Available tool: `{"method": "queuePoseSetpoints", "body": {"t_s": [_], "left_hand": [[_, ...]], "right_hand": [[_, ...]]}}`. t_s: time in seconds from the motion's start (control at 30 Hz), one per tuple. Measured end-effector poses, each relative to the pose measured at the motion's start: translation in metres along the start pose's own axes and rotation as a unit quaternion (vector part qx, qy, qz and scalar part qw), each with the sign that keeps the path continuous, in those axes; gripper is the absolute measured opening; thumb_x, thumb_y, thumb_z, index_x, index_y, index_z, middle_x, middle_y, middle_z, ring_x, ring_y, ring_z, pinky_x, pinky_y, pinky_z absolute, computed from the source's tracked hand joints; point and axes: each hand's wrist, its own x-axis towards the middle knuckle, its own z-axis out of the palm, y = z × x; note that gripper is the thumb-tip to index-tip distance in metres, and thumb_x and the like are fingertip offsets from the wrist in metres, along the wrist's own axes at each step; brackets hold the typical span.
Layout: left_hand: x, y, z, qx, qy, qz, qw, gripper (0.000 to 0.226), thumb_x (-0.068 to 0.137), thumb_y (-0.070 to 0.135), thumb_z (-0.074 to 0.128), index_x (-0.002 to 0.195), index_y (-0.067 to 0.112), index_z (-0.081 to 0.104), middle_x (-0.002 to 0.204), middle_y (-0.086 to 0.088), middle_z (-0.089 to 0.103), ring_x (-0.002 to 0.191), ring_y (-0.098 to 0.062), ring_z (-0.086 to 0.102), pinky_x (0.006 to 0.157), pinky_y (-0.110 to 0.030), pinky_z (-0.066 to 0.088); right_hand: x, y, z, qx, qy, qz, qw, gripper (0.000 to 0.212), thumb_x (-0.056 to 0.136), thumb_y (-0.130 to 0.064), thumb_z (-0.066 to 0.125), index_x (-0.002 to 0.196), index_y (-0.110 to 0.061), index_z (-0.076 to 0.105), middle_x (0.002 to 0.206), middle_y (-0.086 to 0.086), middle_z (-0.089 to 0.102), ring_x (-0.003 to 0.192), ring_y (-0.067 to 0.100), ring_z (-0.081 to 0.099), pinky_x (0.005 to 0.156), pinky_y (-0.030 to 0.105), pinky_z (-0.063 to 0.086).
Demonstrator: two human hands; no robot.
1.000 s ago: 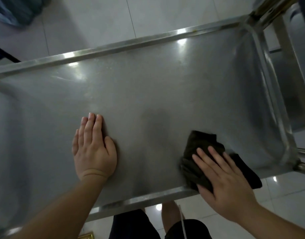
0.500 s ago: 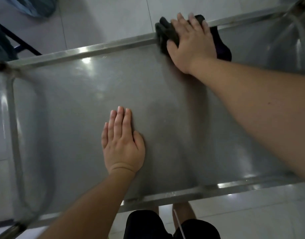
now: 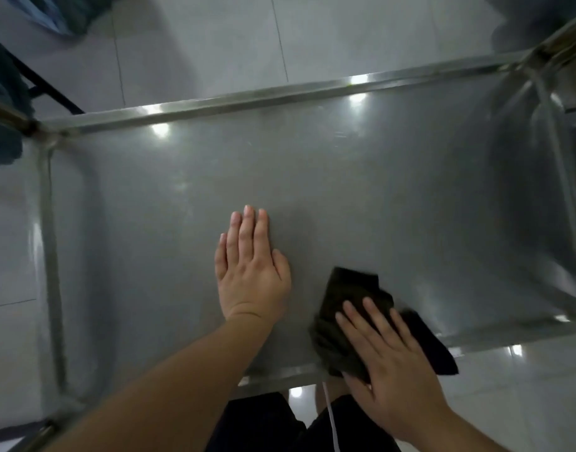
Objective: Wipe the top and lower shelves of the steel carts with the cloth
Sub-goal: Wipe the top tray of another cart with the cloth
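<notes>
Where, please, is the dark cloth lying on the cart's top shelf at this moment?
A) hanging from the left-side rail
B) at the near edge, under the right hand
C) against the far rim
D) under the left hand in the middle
B: the dark cloth lies at the near edge of the top shelf, pressed flat under the right hand, while the left hand rests bare on the steel.

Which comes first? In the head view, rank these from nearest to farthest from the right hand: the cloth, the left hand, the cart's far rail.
1. The cloth: directly under the right hand, at the near edge.
2. The left hand: flat on the shelf, to the left.
3. The far rail: across the shelf, along its back edge.
</notes>
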Motion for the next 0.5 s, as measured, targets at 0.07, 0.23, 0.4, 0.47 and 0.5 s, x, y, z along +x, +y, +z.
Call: {"method": "queuePoseSetpoints", "body": {"t_s": [0.07,0.23,0.4,0.47,0.5], "left_hand": [[0.002,-0.003,-0.010,-0.029,-0.007,0.017,0.999,0.068,0.103,0.029,0.051,0.167,0.025,0.029,0.176,0.005,0.018,0.163,-0.014,0.007,0.131,-0.035,-0.001],[0.021,-0.069,-0.049,-0.022,0.046,0.055,0.997,0.062,0.098,0.031,0.050,0.159,0.023,0.044,0.170,0.000,0.035,0.155,-0.022,0.029,0.125,-0.043,0.019],[0.023,-0.117,-0.048,0.033,0.026,0.037,0.998,0.064,0.103,0.037,0.039,0.165,0.022,0.036,0.174,0.001,0.027,0.161,-0.018,0.020,0.130,-0.038,0.010],[0.024,-0.120,-0.042,0.032,0.038,0.039,0.998,0.064,0.102,0.037,0.040,0.165,0.022,0.036,0.173,0.001,0.027,0.161,-0.017,0.020,0.130,-0.036,0.008],[0.025,-0.121,-0.039,0.030,0.046,0.039,0.998,0.064,0.102,0.037,0.041,0.164,0.022,0.037,0.173,0.001,0.029,0.161,-0.017,0.021,0.130,-0.036,0.008]], "right_hand": [[-0.009,-0.009,0.008,-0.008,-0.011,0.001,1.000,0.080,0.096,-0.055,0.053,0.166,-0.028,0.024,0.173,-0.010,0.020,0.160,0.023,0.017,0.127,0.053,0.015],[0.029,-0.021,-0.003,-0.007,-0.011,0.010,1.000,0.082,0.093,-0.053,0.054,0.166,-0.028,0.025,0.174,-0.009,0.019,0.161,0.022,0.015,0.125,0.056,0.020],[0.144,-0.035,-0.028,0.003,0.068,0.024,0.997,0.074,0.095,-0.053,0.049,0.161,-0.023,0.039,0.170,-0.004,0.031,0.160,0.023,0.021,0.127,0.054,0.019],[0.206,-0.035,-0.046,0.001,0.087,0.043,0.995,0.072,0.096,-0.055,0.043,0.161,-0.023,0.040,0.170,-0.002,0.031,0.159,0.024,0.022,0.128,0.051,0.017],[0.239,-0.034,-0.056,0.005,0.085,0.064,0.994,0.073,0.097,-0.056,0.038,0.162,-0.024,0.037,0.171,-0.003,0.029,0.160,0.023,0.019,0.128,0.050,0.014]]}}
